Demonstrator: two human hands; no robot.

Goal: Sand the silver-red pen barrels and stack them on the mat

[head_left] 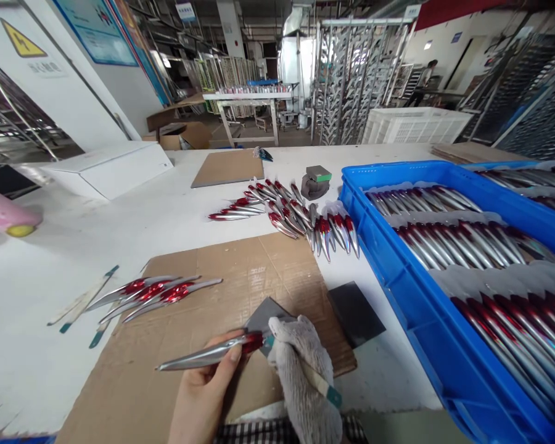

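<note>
Head view: a silver-and-red fishing lure [208,353] sits low centre, held just above the cardboard sheet [240,271], nose pointing left. Left hand [203,394] is bare, thumb and fingers pressed on the lure near its red end. Right hand [300,376] wears a knit glove, grip pinching a thin teal-handled tool [321,385] whose tip meets the lure's red end. A grey pad [263,317] lies under that contact point, a darker square [355,313] just beside it to the right.

Further out on the cardboard: a small bunch of finished-looking lures [157,293] to the left. A few more teal-handled strips [86,302] lie on the white tabletop [74,246] beside them. A bigger pile of lures [296,216] sits near the far edge of the cardboard, a grey-green block [317,180] behind it. The blue crate [411,296] on the right holds layered rows of lures.

Risks, as a judgement:
- Left grip sits close to the tool tip, so a slip along the glossy body could catch the bare thumb.
- Lure is smooth and tapered and could twist in the pinch under side load.
- Too much pressure may scratch the red finish.
</note>
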